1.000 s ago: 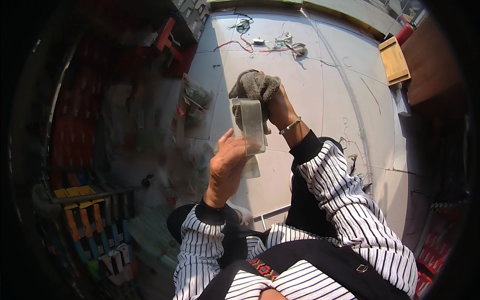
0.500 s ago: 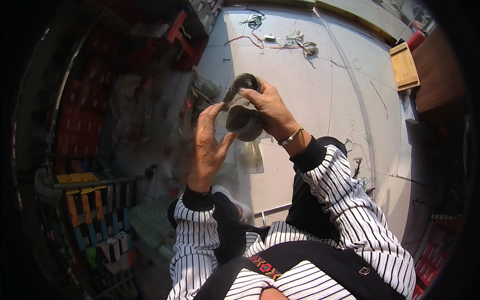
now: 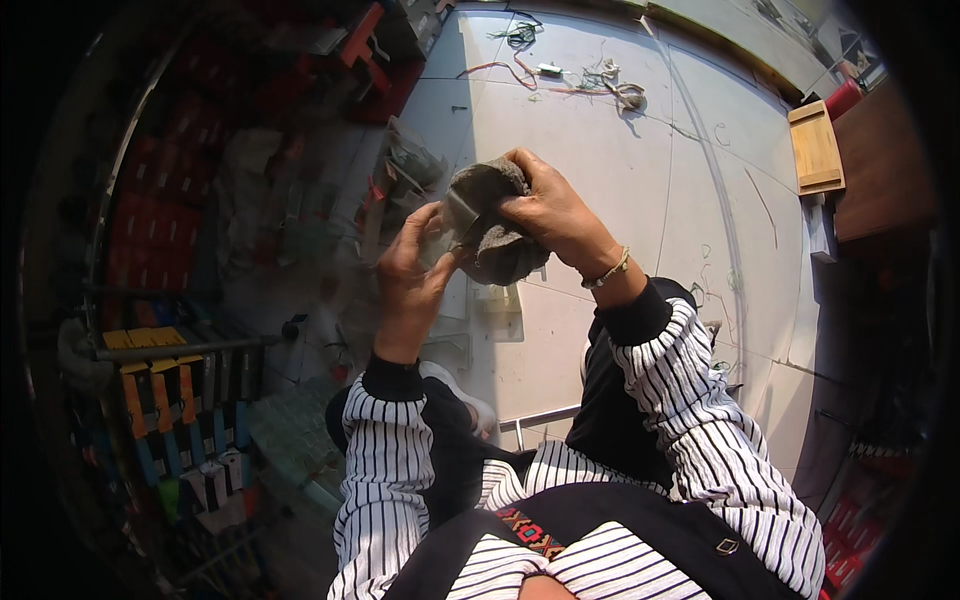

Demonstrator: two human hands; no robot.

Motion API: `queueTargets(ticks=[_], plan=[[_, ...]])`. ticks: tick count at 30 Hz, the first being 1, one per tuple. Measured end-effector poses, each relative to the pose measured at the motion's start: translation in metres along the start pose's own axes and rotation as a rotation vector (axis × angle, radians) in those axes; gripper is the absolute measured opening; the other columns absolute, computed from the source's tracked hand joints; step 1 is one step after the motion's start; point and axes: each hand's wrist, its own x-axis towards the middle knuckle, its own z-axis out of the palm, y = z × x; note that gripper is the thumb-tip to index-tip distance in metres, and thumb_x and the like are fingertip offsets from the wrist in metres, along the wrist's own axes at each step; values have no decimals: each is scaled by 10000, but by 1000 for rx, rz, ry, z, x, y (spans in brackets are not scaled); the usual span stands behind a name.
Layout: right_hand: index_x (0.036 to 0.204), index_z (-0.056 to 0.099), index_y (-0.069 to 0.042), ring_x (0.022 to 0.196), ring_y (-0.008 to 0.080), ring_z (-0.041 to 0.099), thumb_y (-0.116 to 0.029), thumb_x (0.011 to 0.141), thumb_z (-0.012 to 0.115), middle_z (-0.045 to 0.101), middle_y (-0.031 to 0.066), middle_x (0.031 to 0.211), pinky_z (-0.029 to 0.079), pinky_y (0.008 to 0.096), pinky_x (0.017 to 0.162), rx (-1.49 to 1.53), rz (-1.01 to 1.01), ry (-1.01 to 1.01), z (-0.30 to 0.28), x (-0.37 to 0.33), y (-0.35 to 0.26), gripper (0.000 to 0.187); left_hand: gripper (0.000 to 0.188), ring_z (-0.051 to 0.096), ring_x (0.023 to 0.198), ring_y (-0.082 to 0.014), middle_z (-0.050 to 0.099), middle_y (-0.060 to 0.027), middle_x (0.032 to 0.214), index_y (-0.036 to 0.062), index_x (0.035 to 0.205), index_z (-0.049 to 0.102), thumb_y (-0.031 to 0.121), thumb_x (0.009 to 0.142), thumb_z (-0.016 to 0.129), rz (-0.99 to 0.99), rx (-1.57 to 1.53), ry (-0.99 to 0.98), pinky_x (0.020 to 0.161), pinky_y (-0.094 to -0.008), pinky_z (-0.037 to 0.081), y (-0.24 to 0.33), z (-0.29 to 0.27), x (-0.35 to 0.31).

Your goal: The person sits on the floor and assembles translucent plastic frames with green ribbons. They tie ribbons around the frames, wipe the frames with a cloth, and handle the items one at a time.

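My right hand [image 3: 560, 215] grips a grey-brown, fuzzy fabric piece [image 3: 510, 258] by its right side, thumb pushed into the fold and fingers around the back. The piece is bent open, with a smoother, darker grey inner face [image 3: 475, 195] turned up; its exact kind cannot be made out. At its left edge my left hand [image 3: 408, 280] holds on, thumb below and fingers above, the fingertips partly lost in glare. Both hands hold it up in front of me, above the tiled floor.
Loose cords and scraps [image 3: 610, 90] lie on the pale floor [image 3: 590, 330]. A wooden board [image 3: 817, 148] stands at the right. To the left are red boxes [image 3: 155, 235], a rack of colourful packages [image 3: 165, 400] and clear plastic packaging [image 3: 405, 165].
The fabric piece has been turned and spread, so its darker inner face shows more. My right hand has shifted slightly right, and my left hand has closed in on its left edge.
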Motion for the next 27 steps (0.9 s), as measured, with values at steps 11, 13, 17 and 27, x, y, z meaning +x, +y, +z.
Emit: queueTargets(ticks=[11, 13, 17, 27], plan=[[1084, 506, 27, 861, 133, 584, -96, 864, 586, 608, 94, 976, 496, 253, 765, 488, -262, 398, -3, -2, -13, 265, 453, 623, 892, -228, 628, -151, 1010, 37, 1145, 526, 64, 735, 717, -147, 138, 49, 739, -313, 483, -2, -7, -5], [1140, 489, 9, 902, 146, 577, -129, 854, 609, 605, 104, 1000, 480, 269, 806, 270, -337, 209, 12, -7, -15, 341, 416, 633, 872, -230, 636, -149, 978, 21, 1141, 528, 52, 756, 685, -111, 42, 31, 723, -311, 487, -3, -3, -8], [1175, 489, 0, 1016, 337, 563, -103, 794, 602, 556, 216, 1104, 450, 365, 865, -884, -772, 215, 50, -14, -5, 410, 319, 640, 889, -239, 636, -161, 980, -12, 1096, 558, 32, 785, 615, 24, -81, 52, 716, -307, 492, -6, 6, -11], [966, 494, -23, 810, 411, 563, -205, 856, 531, 598, 222, 824, 454, 444, 685, -767, 23, 92, 14, -11, 3, 216, 440, 583, 923, -204, 614, -123, 989, 0, 1135, 529, 77, 747, 721, -204, 99, 361, 826, -297, 442, 7, -26, 4]])
